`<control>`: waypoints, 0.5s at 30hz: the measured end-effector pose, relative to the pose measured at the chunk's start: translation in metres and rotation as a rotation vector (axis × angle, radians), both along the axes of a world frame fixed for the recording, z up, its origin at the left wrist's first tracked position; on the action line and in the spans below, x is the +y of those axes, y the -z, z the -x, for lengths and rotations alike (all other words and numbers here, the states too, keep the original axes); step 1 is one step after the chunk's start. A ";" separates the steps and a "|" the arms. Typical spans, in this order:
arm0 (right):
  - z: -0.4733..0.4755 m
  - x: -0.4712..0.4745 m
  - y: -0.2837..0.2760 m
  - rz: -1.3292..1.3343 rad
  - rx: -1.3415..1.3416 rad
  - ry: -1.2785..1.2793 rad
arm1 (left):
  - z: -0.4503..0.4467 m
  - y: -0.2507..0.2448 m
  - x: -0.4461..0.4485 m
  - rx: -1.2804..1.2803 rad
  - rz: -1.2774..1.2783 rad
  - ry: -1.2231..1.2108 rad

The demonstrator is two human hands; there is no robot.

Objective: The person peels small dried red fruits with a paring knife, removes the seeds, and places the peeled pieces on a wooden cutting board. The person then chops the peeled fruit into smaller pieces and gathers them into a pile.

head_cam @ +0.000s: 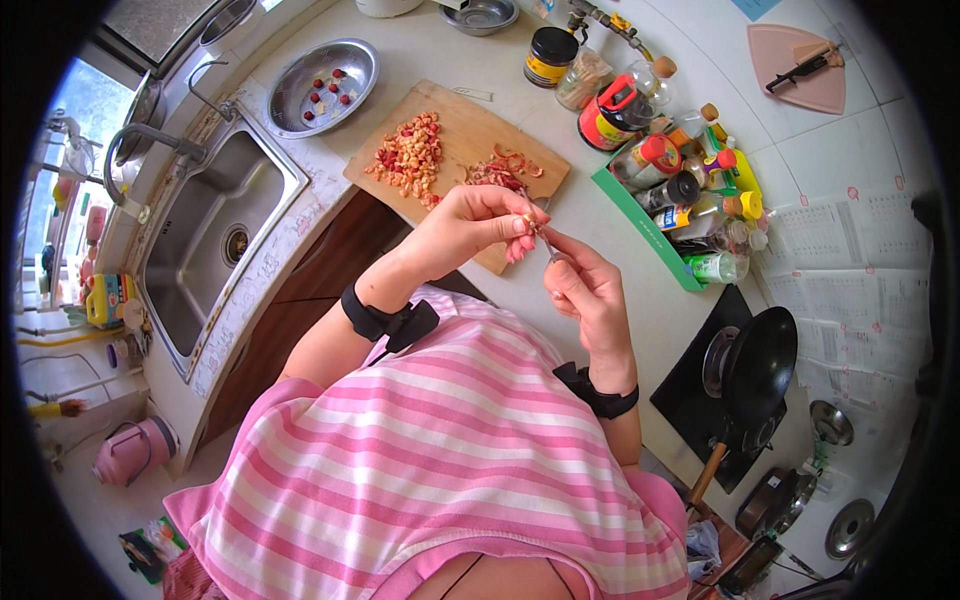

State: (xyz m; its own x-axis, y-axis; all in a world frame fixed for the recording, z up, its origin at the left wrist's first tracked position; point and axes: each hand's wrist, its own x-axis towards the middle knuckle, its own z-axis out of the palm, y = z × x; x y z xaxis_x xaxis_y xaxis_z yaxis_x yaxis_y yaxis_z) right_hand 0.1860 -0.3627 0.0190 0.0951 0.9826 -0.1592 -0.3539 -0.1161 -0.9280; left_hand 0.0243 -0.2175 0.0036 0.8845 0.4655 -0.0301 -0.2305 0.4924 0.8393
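My left hand (487,221) pinches a small piece of reddish-brown fruit (531,223) between thumb and fingers. In my right hand (589,289) is a slim metal tool (549,246), its tip against the fruit; its exact kind is hidden by the fingers. Both hands are raised over the near edge of a wooden cutting board (457,127). A heap of chopped orange and red pieces (409,156) lies on the board's left half, and dark red peelings or scraps (501,171) lie on its right. Several red fruits (334,88) sit in a perforated metal colander (281,105) beyond the board.
A steel sink (217,247) is at the left. On the right, a green tray (649,232) holds bottles and jars, with a black wok (761,367) on the stove (682,382) nearer me. A black-lidded jar (551,56) stands behind the board.
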 end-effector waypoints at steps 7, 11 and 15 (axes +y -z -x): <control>-0.004 0.016 0.002 -0.070 -0.343 -0.014 | -0.002 0.011 0.013 -0.079 0.107 0.025; -0.006 0.024 0.001 -0.094 -0.430 -0.001 | -0.004 0.014 0.022 -0.099 0.126 0.044; -0.009 0.029 -0.001 -0.145 -0.481 -0.007 | -0.005 0.018 0.028 -0.114 0.189 0.081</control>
State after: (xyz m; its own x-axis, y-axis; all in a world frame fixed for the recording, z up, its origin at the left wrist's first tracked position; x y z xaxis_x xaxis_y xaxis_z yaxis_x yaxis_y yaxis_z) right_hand 0.1948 -0.3337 0.0204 0.1172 0.9923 0.0388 0.1186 0.0248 -0.9926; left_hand 0.0290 -0.1897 -0.0143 0.9213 0.3888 -0.0079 -0.2720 0.6588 0.7015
